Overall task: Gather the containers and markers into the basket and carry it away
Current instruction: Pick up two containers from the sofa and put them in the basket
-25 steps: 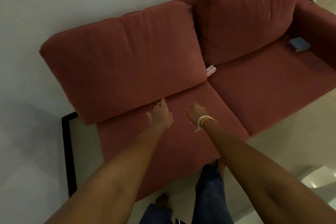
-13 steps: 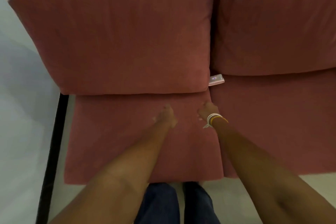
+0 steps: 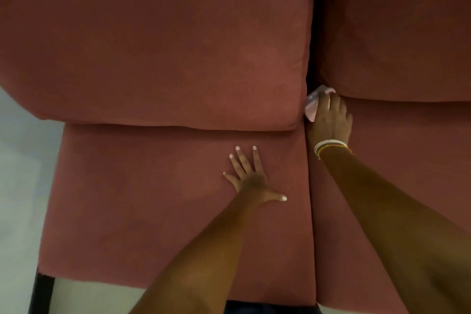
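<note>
A small pale pink container (image 3: 313,104) sits wedged in the gap between the two back cushions of a red sofa, at the seat line. My right hand (image 3: 330,120), with bracelets on its wrist, lies over the container with the fingers closed around it; most of the container is hidden under the hand. On the left seat cushion (image 3: 153,199) my left hand (image 3: 251,176) is pressed flat, fingers spread, holding nothing. No basket or markers are in view.
The sofa's left back cushion (image 3: 153,46) and right back cushion (image 3: 395,28) fill the upper view. A pale floor (image 3: 17,160) and a black frame edge (image 3: 40,293) show at the left. The right seat cushion (image 3: 407,148) lies under my right arm.
The view has moved much closer to the sofa. My right hand reached forward from the seat to the gap and closed over the pink container. My left hand spread flat on the seat.
</note>
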Tool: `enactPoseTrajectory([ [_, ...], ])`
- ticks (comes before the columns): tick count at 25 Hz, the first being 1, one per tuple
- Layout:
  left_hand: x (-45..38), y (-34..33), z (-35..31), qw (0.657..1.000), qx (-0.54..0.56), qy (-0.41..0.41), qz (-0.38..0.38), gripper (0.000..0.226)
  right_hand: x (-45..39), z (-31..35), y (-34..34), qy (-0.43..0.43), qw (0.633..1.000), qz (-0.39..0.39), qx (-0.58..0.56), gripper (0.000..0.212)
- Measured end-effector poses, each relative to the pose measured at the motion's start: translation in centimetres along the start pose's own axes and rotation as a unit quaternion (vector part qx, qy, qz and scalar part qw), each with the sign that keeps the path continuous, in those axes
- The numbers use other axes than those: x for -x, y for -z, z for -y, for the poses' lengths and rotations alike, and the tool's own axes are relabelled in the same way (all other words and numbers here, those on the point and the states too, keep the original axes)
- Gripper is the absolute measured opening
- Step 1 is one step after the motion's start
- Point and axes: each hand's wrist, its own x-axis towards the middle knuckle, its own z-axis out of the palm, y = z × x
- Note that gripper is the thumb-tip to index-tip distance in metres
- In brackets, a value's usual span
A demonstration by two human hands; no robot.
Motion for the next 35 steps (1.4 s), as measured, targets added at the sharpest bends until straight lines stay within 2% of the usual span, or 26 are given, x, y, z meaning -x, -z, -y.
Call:
enactPoseTrajectory([
  [3,-1.2,-0.5,0.1,1.0,-0.001,0.016,0.015,0.169,-2.0,-0.2,-0.8,-0.01,1.0,0.015,-0.002,0.056],
  [8,-1.4,-0.5,-0.3,0.999,-0.015,0.035,0.026,0.171,-5.0,0.6,0.1,0.003,0.996,0.03,0.082,0.024],
  [9,-1.1,-0.4,-0.4,0.999,-0.02,0.031,0.025,0.17,-4.9,0.6,0.5,-0.001,0.992,0.039,0.116,0.023],
  [11,-0.2,0.3,-0.3,0.999,-0.034,0.02,0.036,0.167,-3.0,0.3,1.3,-0.029,0.987,0.079,0.136,0.038],
  [14,1.5,1.9,-0.3,0.999,-0.02,0.005,0.029,0.143,1.9,-1.0,1.9,-0.123,0.976,0.174,-0.035,0.063],
  [16,3.2,3.7,-0.1,0.998,0.06,-0.011,0.008,0.103,5.2,-1.3,2.2,-0.165,0.925,0.292,-0.176,0.061],
  [17,4.1,4.7,0.1,0.991,0.131,-0.019,0.013,0.079,6.9,-1.1,2.8,-0.203,0.881,0.338,-0.262,0.056],
  [18,5.3,5.6,0.2,0.974,0.22,-0.019,0.04,0.061,8.6,-0.7,3.6,-0.251,0.828,0.371,-0.338,0.051],
  [19,6.9,6.5,0.2,0.943,0.319,-0.001,0.091,0.053,10.1,-0.2,4.5,-0.283,0.79,0.389,-0.381,0.048],
  [21,10.4,8.7,-0.1,0.861,0.465,0.048,0.202,0.054,12.3,0.7,6.7,-0.282,0.774,0.393,-0.408,0.043],
  [22,12.0,9.4,0.2,0.84,0.489,0.055,0.229,0.056,13.4,1.1,7.8,-0.276,0.773,0.383,-0.424,0.038],
  [25,15.0,10.5,0.3,0.823,0.493,0.04,0.279,0.053,15.1,1.5,11.0,-0.266,0.767,0.346,-0.47,0.028],
  [28,16.5,10.4,-0.1,0.819,0.511,0.028,0.262,0.028,15.5,0.8,13.0,-0.283,0.726,0.353,-0.518,0.031],
  [31,17.3,10.0,-1.3,0.792,0.568,0.044,0.219,0.029,14.6,-0.7,14.3,-0.313,0.694,0.369,-0.534,0.04],
  [35,19.6,7.4,-5.0,0.741,0.643,0.077,0.177,0.042,13.4,-5.4,15.9,-0.299,0.714,0.366,-0.517,0.039],
])
